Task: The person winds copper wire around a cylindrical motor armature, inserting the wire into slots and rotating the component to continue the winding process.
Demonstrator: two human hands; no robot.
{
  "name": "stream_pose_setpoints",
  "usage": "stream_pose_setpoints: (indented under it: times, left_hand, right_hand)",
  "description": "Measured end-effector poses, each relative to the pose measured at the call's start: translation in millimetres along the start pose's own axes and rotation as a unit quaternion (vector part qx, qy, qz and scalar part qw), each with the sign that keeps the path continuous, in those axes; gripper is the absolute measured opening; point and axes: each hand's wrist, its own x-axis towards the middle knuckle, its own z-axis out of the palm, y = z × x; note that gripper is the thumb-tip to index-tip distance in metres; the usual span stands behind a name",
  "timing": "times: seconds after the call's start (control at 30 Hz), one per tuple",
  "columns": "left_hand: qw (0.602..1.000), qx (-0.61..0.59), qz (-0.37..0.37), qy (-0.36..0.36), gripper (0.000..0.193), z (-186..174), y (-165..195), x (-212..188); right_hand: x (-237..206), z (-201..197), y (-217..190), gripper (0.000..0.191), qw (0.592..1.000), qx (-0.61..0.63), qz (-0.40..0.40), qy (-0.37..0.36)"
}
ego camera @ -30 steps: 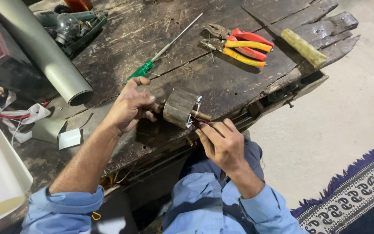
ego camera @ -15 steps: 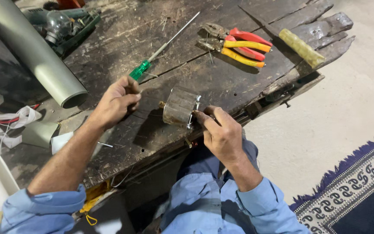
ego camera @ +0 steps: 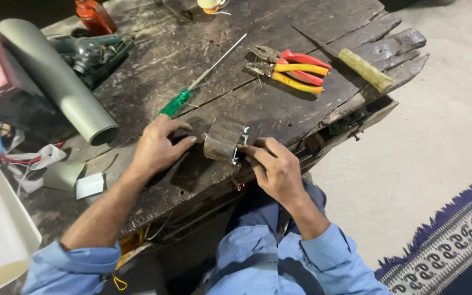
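A small cylindrical metal motor core [ego camera: 224, 139] lies on its side near the front edge of a worn dark wooden bench [ego camera: 203, 71]. My right hand [ego camera: 274, 169] grips its right end, fingers pinched at the metal bracket there. My left hand [ego camera: 157, 146] rests flat on the bench just left of the core, fingers spread, holding nothing. A green-handled screwdriver [ego camera: 177, 101] lies just beyond my left hand, its shaft running up and to the right.
Red and yellow-handled pliers [ego camera: 293, 68] lie at the back right, beside a yellow-handled tool [ego camera: 366, 70]. A grey pipe [ego camera: 55, 82], a dark power tool [ego camera: 91, 52], an orange bottle [ego camera: 95, 16] and loose wires [ego camera: 6, 150] crowd the left. A patterned rug [ego camera: 449, 246] lies on the floor.
My left hand let go of the core's left end, drifted toward the screwdriver, and now lies flat on the bench. My right hand stays at the core's right end.
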Motion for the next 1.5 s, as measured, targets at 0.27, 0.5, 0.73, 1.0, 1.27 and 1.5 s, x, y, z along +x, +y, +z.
stream_pose_setpoints:
  times: [0.27,0.5,0.73,1.0,1.27,1.5]
  left_hand:
    - [0.995,0.051,-0.042,-0.074,0.048,2,5,23]
    - [0.968,0.067,-0.148,-0.193,0.047,-2,12,46]
    - [0.977,0.040,-0.050,-0.202,0.031,2,5,48]
    - [0.964,0.056,-0.017,-0.258,0.031,15,7,56]
    - [0.969,-0.091,-0.054,-0.222,0.051,-4,30,50]
    - [0.960,0.177,0.209,-0.066,0.104,14,114,23]
  right_hand:
    - [-20,-10,19,0.036,0.997,0.006,0.061,0.054]
    - [-50,-10,26,0.022,0.993,0.029,0.108,0.024]
    - [-100,-38,44,0.027,0.987,0.070,0.142,0.035]
    - [-158,-44,52,0.029,0.958,0.154,0.240,0.038]
    - [-189,-67,60,0.029,0.945,0.186,0.259,0.069]
    - [-182,-66,42,0.015,0.950,0.044,0.298,0.082]
